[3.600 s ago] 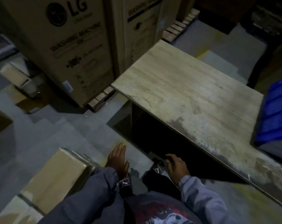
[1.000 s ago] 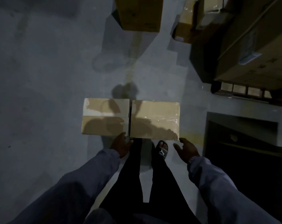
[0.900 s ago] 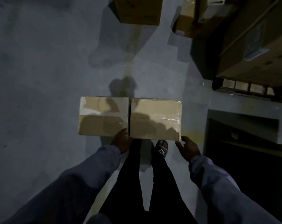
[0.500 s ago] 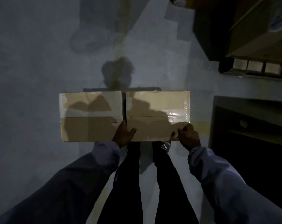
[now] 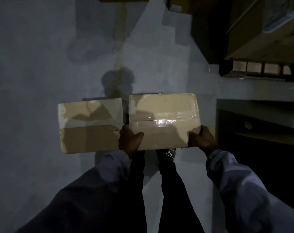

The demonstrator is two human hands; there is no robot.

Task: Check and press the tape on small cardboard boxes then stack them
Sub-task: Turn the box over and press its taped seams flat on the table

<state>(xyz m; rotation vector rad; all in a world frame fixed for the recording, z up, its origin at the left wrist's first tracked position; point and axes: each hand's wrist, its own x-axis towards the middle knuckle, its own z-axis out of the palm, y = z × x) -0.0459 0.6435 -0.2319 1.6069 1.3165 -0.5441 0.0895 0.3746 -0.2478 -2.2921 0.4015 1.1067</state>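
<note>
The left hand curls round the near left corner of the taped box; the right hand grips its near right corner; a second box sits just beside it on the grey floor.

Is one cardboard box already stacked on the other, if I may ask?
No, the right box, gripped by the left hand and right hand, is beside the left box, not on it.
</note>
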